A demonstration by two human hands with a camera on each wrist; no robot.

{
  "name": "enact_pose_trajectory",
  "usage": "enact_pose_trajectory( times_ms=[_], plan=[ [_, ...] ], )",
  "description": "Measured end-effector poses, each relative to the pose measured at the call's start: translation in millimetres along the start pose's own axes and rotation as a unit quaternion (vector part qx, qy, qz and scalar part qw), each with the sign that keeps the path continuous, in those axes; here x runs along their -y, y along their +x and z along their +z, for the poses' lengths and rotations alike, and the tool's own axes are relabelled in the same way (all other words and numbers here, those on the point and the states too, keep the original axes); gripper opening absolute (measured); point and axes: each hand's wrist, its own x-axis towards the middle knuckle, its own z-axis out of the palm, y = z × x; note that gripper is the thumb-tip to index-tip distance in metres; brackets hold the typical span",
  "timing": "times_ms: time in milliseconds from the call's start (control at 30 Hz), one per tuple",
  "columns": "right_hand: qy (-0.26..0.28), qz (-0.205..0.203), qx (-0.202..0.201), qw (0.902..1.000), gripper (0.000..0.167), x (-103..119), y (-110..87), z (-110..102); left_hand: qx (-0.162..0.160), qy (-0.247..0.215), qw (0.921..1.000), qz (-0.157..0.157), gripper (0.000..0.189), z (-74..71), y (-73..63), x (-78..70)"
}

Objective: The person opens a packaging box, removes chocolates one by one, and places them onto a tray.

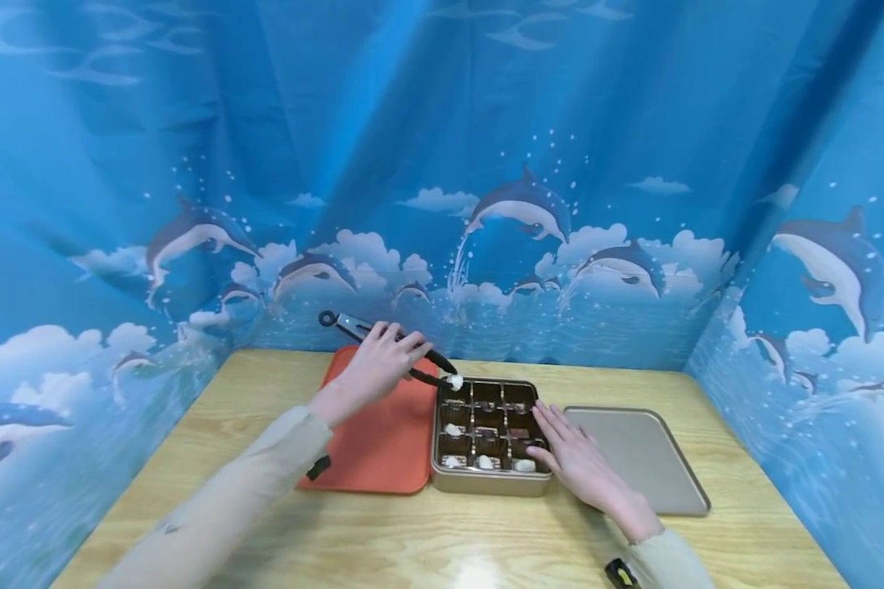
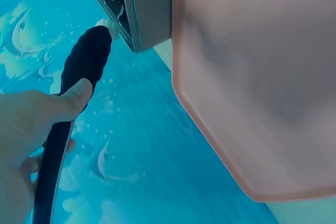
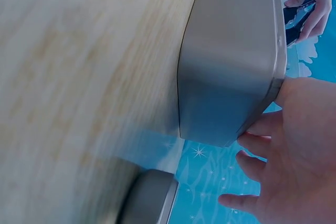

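Observation:
My left hand (image 1: 385,357) grips a pair of tongs (image 2: 86,59) with black grips and tips, and a metal ring end at the back. Between the tips sits a small white piece (image 1: 454,381), over the back left compartment of a champagne-coloured metal tin (image 1: 489,484). Inside the tin is a dark brown divided tray (image 1: 488,395). White pieces lie in its front compartments, such as the front right one (image 1: 523,465), and another (image 1: 453,429) in the middle left. My right hand (image 1: 585,462) rests along the tin's right rim, fingers fairly straight.
Left of the tin lies an orange-red tray (image 1: 383,442), partly under my left forearm. The tin's flat lid (image 1: 637,458) lies to the right, behind my right hand. A wooden table (image 1: 383,540) carries everything, with a blue dolphin curtain (image 1: 412,123) close behind it.

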Motion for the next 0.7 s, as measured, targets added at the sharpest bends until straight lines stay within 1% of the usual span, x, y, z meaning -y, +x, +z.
enact_pose_trajectory(
  times_ms=[100, 333, 500, 700],
  plan=[
    [-0.004, -0.005, -0.002, 1.0, 0.07, 0, -0.6, 0, -0.006, -0.009, 0.9998, -0.015, 0.056, -4.0, -7.7, 7.0],
    [-0.01, -0.016, -0.006, 0.9998, 0.069, 0, -0.8, -1, 0.015, -0.022, 0.9969, -0.074, 0.051, -9.9, -29.5, 29.8],
    [-0.012, -0.02, -0.007, 0.9997, 0.069, -1, -1.1, 0, 0.011, -0.006, 0.9951, -0.098, 0.048, -8.0, -48.5, 47.9],
    [-0.024, -0.026, -0.007, 0.9993, 0.069, 1, -0.1, -1, 0.027, 0.015, 0.9928, -0.116, 0.05, -1.3, -74.0, 68.7]
  ],
)
